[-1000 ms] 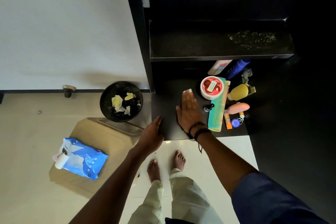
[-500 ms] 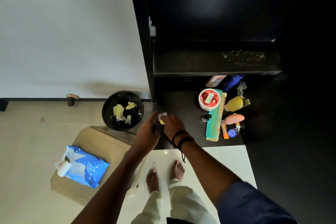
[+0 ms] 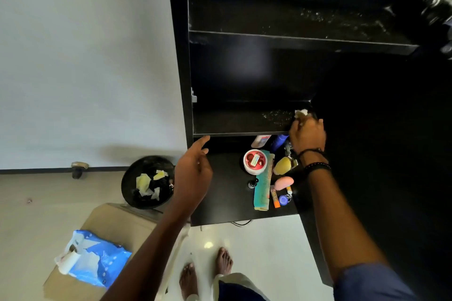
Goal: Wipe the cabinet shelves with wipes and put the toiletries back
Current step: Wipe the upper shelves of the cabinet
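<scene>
One wipe (image 3: 300, 113) gripped by right hand (image 3: 307, 135), beyond its fingertips on shelf (image 3: 239, 122), left hand (image 3: 193, 173) loosely open

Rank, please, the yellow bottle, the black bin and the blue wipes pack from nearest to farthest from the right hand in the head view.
1. Yellow bottle, just below the right hand, which holds a wipe.
2. Black bin, on the floor, left.
3. Blue wipes pack, far lower left.

My right hand (image 3: 307, 135) has risen from the lower ledge (image 3: 220, 193), where it met my left, to the right end of the shelf (image 3: 234, 122), gripping what looks like a crumpled white wipe (image 3: 300, 113). My left hand (image 3: 193, 171) has lifted too and now hovers, fingers loose, near the shelf's front edge.
</scene>
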The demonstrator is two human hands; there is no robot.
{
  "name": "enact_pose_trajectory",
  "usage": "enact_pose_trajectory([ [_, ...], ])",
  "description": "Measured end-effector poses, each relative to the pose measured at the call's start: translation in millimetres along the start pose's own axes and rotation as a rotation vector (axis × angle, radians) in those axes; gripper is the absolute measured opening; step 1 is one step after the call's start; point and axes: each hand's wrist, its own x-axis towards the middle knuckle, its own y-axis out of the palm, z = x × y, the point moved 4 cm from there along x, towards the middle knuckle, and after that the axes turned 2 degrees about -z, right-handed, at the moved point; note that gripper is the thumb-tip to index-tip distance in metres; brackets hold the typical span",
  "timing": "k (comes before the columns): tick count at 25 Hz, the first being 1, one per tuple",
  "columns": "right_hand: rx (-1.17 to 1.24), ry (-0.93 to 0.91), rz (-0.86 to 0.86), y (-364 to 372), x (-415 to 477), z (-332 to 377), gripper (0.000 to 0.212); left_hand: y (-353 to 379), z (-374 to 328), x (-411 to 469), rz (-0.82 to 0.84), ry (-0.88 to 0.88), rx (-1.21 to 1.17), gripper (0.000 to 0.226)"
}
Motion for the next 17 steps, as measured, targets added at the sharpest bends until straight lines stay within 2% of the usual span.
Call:
enact_pose_trajectory([
  [2,-0.115,-0.165,0.125,29,-14,29,0.047,-6,-6,7,-0.013,0.010,-0.015,0.040],
  [4,-0.042,-0.435,0.198,60,-50,87,0.061,-17,-10,12,-0.108,0.016,-0.083,0.040],
  [6,-0.021,-0.665,0.353,81,-93,142,0.059,-29,-19,11,-0.243,0.090,-0.163,0.038],
  [8,0.016,-0.782,0.412,87,-101,158,0.050,-40,-30,12,-0.314,0.131,-0.207,0.038],
  [10,0.033,-0.718,0.296,75,-70,123,0.049,-43,-33,17,-0.319,0.085,-0.204,0.039],
  [12,-0.104,-0.471,0.152,56,-15,49,0.049,-37,-30,19,-0.272,0.059,-0.164,0.040],
  [14,-0.256,-0.230,0.143,27,28,-14,0.049,-27,-27,21,-0.181,0.036,-0.107,0.038],
  [17,-0.208,-0.147,0.170,25,32,-12,0.049,-11,-27,24,-0.068,0.004,-0.043,0.036],
])
